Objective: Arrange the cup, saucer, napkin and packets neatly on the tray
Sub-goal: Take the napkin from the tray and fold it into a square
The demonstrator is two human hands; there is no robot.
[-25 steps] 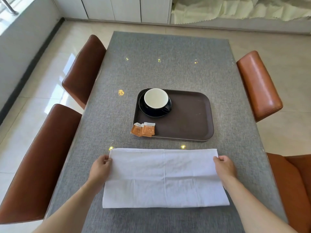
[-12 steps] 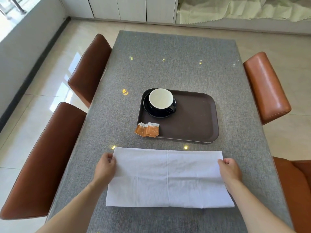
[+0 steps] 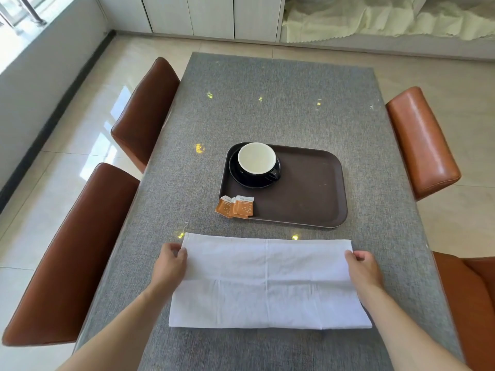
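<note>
A white napkin [image 3: 267, 279] lies flat on the grey table, folded into a wide rectangle, in front of the tray. My left hand [image 3: 170, 266] pinches its far left corner and my right hand [image 3: 363, 267] pinches its far right corner. The brown tray [image 3: 308, 194] sits beyond the napkin. In the tray's far left corner a cup [image 3: 257, 159], white inside and black outside, stands on a black saucer [image 3: 249, 180]. Orange packets [image 3: 235, 207] overlap at the tray's near left corner, partly over its rim and onto the table.
The grey table [image 3: 267, 108] runs away from me. Two brown chairs [image 3: 80, 250] stand along the left side and two orange-brown chairs [image 3: 420, 140] along the right. White cabinets and a pale cloth line the far wall.
My hands stay at the napkin's far corners. The camera view has shifted a little, so the table and tray sit slightly further right in frame.
</note>
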